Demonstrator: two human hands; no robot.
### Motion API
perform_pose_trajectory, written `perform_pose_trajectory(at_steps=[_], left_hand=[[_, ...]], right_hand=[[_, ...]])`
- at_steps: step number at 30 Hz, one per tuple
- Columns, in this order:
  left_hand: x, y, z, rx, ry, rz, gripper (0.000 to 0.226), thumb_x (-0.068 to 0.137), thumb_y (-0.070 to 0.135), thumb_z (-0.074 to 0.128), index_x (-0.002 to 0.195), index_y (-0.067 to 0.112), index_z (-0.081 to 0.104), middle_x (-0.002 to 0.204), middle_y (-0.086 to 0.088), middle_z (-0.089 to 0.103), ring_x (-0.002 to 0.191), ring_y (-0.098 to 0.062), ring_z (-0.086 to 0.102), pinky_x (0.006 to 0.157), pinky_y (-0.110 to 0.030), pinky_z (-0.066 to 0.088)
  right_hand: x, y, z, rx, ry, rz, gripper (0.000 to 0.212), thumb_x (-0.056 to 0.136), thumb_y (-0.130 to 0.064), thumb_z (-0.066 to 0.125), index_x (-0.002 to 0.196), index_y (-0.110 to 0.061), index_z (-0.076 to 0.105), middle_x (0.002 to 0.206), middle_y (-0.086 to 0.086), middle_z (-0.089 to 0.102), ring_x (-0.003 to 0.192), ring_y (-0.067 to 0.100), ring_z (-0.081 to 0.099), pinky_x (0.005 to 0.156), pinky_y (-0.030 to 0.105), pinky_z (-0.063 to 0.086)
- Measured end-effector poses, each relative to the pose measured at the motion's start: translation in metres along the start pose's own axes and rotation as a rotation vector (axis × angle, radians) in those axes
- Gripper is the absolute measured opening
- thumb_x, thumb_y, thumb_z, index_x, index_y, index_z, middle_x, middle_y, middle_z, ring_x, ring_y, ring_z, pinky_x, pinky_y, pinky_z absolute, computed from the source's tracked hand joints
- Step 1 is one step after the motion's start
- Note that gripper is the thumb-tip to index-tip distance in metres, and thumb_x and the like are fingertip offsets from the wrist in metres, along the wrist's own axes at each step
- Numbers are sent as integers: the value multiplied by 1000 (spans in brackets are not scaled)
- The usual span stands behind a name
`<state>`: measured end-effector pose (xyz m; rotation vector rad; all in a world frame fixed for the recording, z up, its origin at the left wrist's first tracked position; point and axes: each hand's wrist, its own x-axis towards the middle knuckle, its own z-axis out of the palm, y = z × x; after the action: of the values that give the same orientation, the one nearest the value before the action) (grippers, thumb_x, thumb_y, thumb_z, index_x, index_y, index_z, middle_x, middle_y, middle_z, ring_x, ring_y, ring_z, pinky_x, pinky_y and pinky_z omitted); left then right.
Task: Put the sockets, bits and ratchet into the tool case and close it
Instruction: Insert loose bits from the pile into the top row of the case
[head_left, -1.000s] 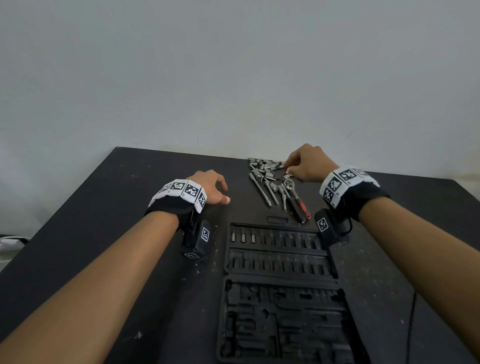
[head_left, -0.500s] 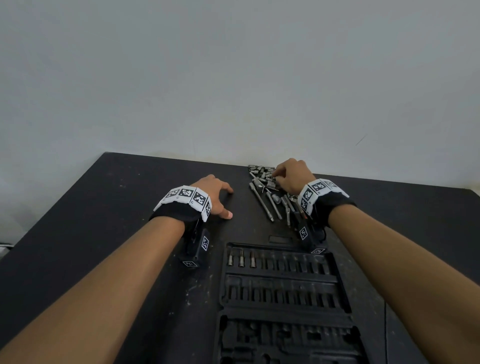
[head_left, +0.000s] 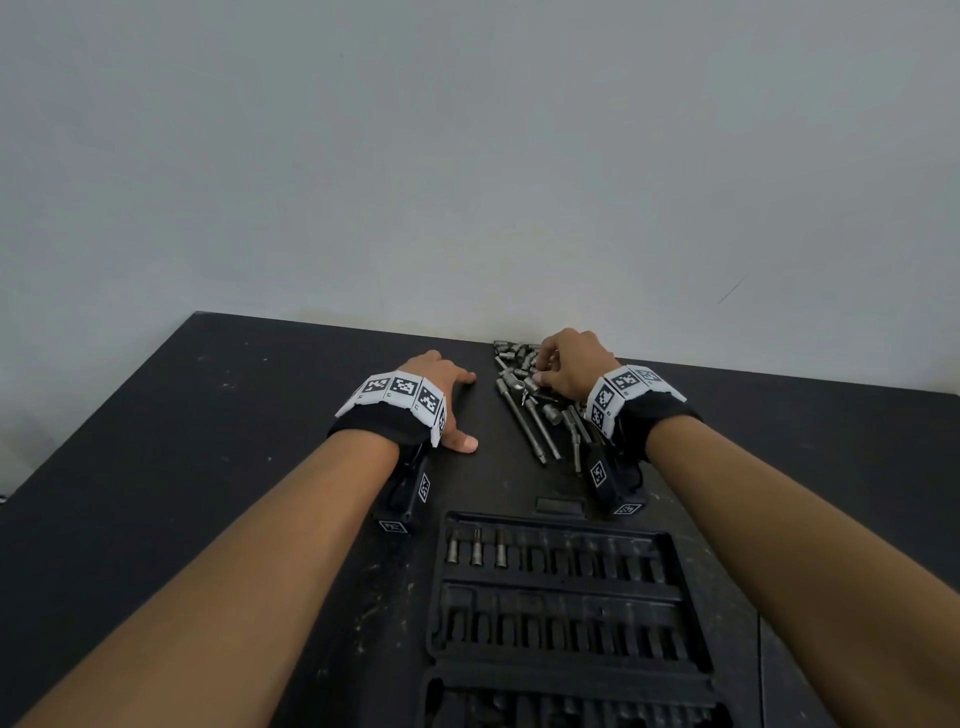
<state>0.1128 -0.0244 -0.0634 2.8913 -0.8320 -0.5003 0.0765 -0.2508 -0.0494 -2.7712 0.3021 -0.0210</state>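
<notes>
An open black tool case (head_left: 685, 613) lies on the table in front of me, with three bits (head_left: 476, 548) standing in the left slots of its top row. Behind it is a heap of metal sockets and bits (head_left: 517, 358) with long extension bars (head_left: 524, 423) pointing towards me. My right hand (head_left: 574, 366) rests on the heap, fingers curled down among the small pieces; whether it holds one is hidden. The ratchet lies mostly under that wrist. My left hand (head_left: 441, 387) lies flat on the table left of the heap, fingers spread, holding nothing.
The dark table (head_left: 182, 441) ends at a pale wall just behind the heap. Both wrists carry black bands with white marker tags. A small black latch tab (head_left: 560, 505) sits at the case's far edge. A thin cable runs along the table at the lower right.
My view has tilted upward, so the case sits lower in frame. My right hand has slid left over the heap and its fingers have dug into the sockets. My left hand stays put.
</notes>
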Motion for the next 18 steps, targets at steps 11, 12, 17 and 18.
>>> perform_pose_trajectory(at_steps=[11, 12, 17, 18], left_hand=[[10, -3, 6, -25, -5, -3, 120, 52, 68, 87, 154, 39, 32, 135, -4, 42, 127, -28, 48, 97, -40, 44], [10, -3, 6, -26, -7, -5, 120, 52, 68, 87, 154, 39, 31, 135, -5, 42, 128, -28, 48, 98, -41, 44], [11, -5, 8, -35, -4, -13, 122, 49, 69, 87, 154, 41, 32, 136, -4, 42, 127, -28, 49, 97, -41, 45], [12, -5, 8, -34, -2, -14, 122, 49, 70, 87, 154, 41, 32, 136, -4, 42, 127, -28, 49, 96, -41, 45]], right_hand=[[7, 18, -10, 732, 83, 104, 11, 92, 1, 71, 87, 8, 64, 94, 33, 73, 90, 41, 73, 90, 47, 60], [7, 19, -11, 822, 73, 91, 6, 94, 6, 67, 90, 8, 62, 95, 37, 71, 91, 45, 72, 89, 47, 61], [5, 22, -17, 794, 35, 101, 26, 93, 20, 49, 110, 8, 64, 88, 27, 68, 67, 27, 65, 62, 29, 54], [6, 21, -16, 699, 28, 114, 32, 91, 19, 44, 104, 4, 70, 83, 22, 68, 61, 22, 59, 59, 29, 48]])
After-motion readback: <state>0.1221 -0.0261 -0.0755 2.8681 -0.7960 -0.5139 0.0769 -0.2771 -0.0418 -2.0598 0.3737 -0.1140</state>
